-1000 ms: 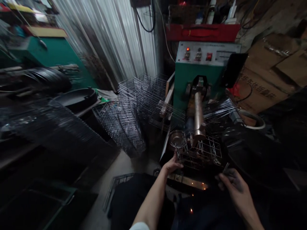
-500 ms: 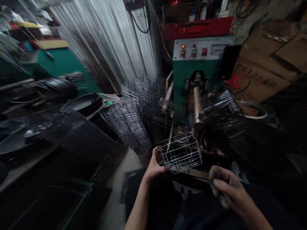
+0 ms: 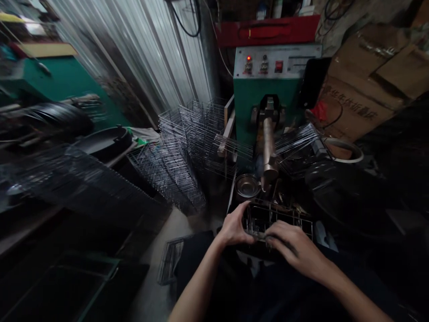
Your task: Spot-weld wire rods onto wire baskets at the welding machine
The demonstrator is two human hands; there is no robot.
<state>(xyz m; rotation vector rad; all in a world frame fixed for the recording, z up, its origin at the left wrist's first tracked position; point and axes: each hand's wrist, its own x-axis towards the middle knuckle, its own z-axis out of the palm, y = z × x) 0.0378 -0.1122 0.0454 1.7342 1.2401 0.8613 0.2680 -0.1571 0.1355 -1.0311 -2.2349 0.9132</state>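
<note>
A small wire basket (image 3: 284, 218) lies low in front of the green welding machine (image 3: 268, 89), just below its copper electrode arm (image 3: 268, 150). My left hand (image 3: 234, 229) grips the basket's left end with fingers curled round the wire. My right hand (image 3: 295, 250) rests on the basket's near edge, fingers bent and pressed onto the wires. Whether the right hand also holds a small piece is hidden.
A stack of finished wire baskets (image 3: 187, 147) leans left of the machine. Loose wire rods (image 3: 295, 138) lie to its right, a steel bowl (image 3: 247, 185) beside the electrode. Cardboard boxes (image 3: 365, 85) stand at right, black pans (image 3: 103, 141) at left.
The left hand lifted the basket off the electrode, turned it in the air, then set it down again lower. The right hand moved forward from beside my lap onto the basket.
</note>
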